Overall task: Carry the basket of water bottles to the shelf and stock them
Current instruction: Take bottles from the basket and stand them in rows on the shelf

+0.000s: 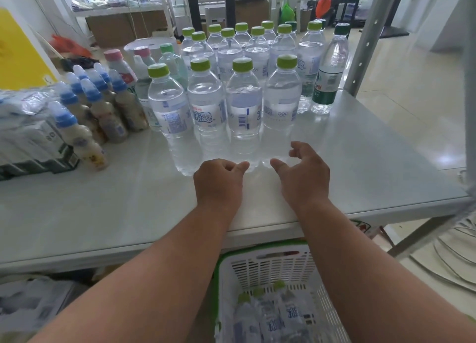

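Several clear water bottles with lime-green caps (pixel 243 103) stand in rows on the white shelf board (pixel 103 208). My left hand (pixel 219 183) hovers just in front of the front row, fingers curled, holding nothing. My right hand (pixel 304 175) is beside it with fingers apart, close to the base of the rightmost front bottle (pixel 282 98), not gripping it. Below the shelf edge sits a white basket with a green rim (pixel 270 265); several more bottles (pixel 270 314) lie inside it.
Small blue-capped milk drinks (pixel 85 126) and wrapped packs (pixel 28 134) fill the shelf's left side. A dark-green-capped bottle (pixel 329 69) stands at the right end of the rows. A grey perforated upright (pixel 368 36) rises at the right. Cables (pixel 450 260) lie on the floor.
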